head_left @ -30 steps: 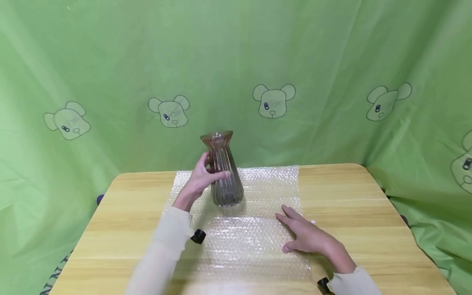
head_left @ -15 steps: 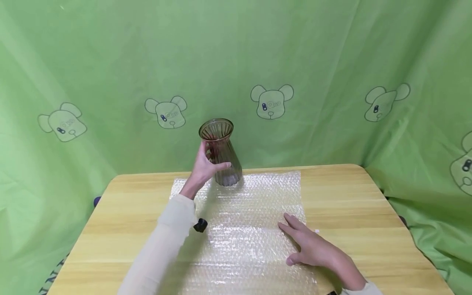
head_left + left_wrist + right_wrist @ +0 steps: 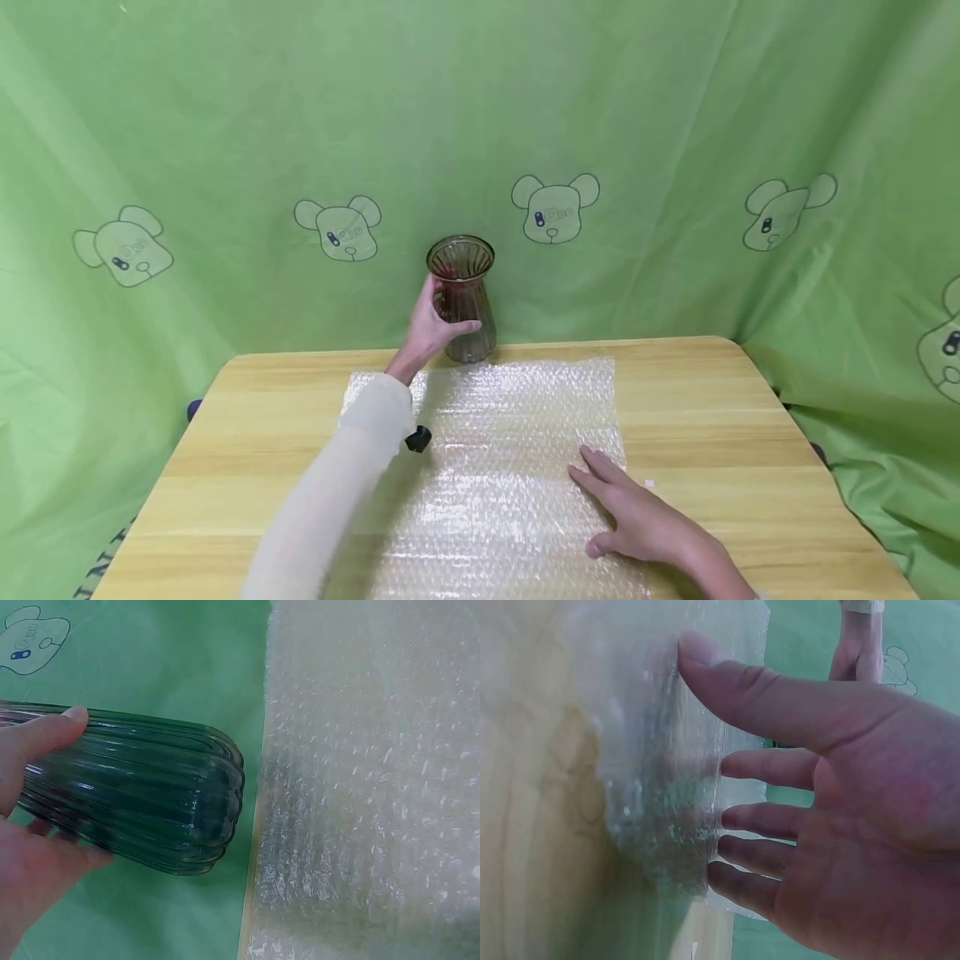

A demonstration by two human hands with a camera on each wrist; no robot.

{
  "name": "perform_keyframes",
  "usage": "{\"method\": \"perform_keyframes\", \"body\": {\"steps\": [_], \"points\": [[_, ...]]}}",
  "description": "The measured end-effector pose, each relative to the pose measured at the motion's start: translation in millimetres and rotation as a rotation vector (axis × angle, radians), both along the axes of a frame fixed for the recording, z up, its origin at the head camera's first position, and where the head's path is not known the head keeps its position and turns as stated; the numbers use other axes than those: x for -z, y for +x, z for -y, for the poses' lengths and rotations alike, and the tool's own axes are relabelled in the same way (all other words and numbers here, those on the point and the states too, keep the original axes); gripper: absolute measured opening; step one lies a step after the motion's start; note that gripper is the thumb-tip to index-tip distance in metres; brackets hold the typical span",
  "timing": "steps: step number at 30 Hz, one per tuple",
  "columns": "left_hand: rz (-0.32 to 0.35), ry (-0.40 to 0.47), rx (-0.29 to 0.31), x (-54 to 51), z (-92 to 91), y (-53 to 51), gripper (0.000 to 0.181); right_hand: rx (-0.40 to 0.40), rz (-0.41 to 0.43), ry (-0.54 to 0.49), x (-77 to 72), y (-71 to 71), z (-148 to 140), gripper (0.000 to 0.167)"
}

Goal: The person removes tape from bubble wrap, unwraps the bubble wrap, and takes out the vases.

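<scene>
A tinted, ribbed glass vase [image 3: 477, 302] with a flared rim stands nearly upright at the table's back edge, mouth up. My left hand [image 3: 427, 330] grips it from the left side, thumb across the front. The left wrist view shows the lower part of the vase [image 3: 142, 787] beyond the sheet's edge; whether its base touches the table I cannot tell. A sheet of bubble wrap [image 3: 517, 417] lies flat in front of it. My right hand [image 3: 641, 518], fingers extended and spread, touches the wrap's right side with its fingertips [image 3: 739, 817].
The wooden table [image 3: 712, 417] has rounded back corners. Close behind it hangs a green curtain [image 3: 637, 100] printed with bear heads. A small white scrap [image 3: 649, 483] lies to the right of the bubble wrap.
My left hand has carried the vase from above the bubble wrap back to the table's far edge, then slightly right. The wrap has slid toward me, and the right hand has moved with it.
</scene>
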State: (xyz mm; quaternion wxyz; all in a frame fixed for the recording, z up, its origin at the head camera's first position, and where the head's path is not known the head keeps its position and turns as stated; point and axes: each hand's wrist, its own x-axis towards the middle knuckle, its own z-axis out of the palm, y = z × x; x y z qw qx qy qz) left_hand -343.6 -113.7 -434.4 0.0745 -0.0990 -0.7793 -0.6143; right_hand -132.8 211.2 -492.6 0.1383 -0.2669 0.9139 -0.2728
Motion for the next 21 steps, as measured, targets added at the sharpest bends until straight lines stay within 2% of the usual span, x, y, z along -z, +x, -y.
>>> {"method": "perform_keyframes", "body": {"steps": [8, 15, 21], "points": [[0.020, -0.040, -0.012, 4.4, -6.7, -5.0, 0.100, 0.002, 0.004, 0.007, 0.0, 5.6, 2.2, 0.096], [0.029, -0.045, -0.021, 18.0, -7.6, -5.5, 0.101, -0.003, 0.004, 0.010, -1.0, 6.9, 2.9, 0.096], [0.027, -0.041, 0.007, 27.6, -11.8, -7.2, 0.099, 0.017, 0.026, 0.020, -2.8, 7.2, 2.2, 0.097]]}}
